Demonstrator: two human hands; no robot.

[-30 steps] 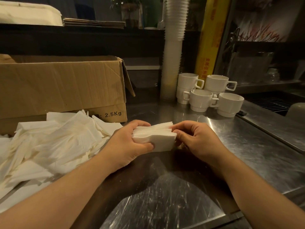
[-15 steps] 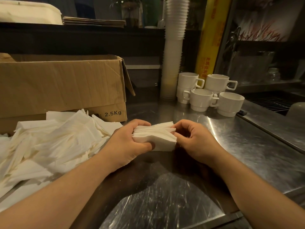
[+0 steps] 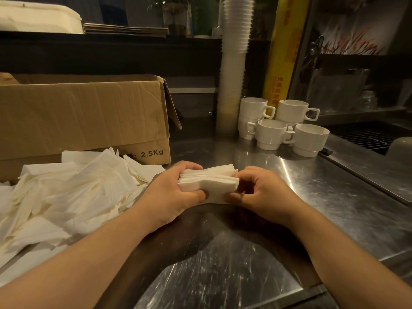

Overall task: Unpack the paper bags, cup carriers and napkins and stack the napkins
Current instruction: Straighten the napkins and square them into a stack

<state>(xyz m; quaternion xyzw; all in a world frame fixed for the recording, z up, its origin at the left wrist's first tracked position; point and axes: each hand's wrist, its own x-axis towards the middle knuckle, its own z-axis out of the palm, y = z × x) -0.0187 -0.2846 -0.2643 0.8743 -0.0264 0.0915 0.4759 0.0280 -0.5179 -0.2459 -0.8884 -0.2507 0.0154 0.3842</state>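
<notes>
A small stack of white napkins (image 3: pixel 211 182) is held just above the steel counter (image 3: pixel 312 197) between both hands. My left hand (image 3: pixel 169 192) grips its left end, fingers over the top and thumb along the front. My right hand (image 3: pixel 260 192) pinches the right end with thumb and curled fingers. A loose heap of white napkins (image 3: pixel 66 192) lies on the counter to the left. Behind the heap stands an open cardboard box (image 3: pixel 89 117) marked 2.5Kg.
Several white mugs (image 3: pixel 281 126) stand at the back right, beside a tall column of stacked white cups (image 3: pixel 234 52) and a yellow film roll (image 3: pixel 283 50). A sink with a grate (image 3: pixel 365 137) lies at the far right. A shelf runs behind the box.
The napkin stack stays between both hands in the same spot. My right hand's fingers have curled in tighter at the stack's right end.
</notes>
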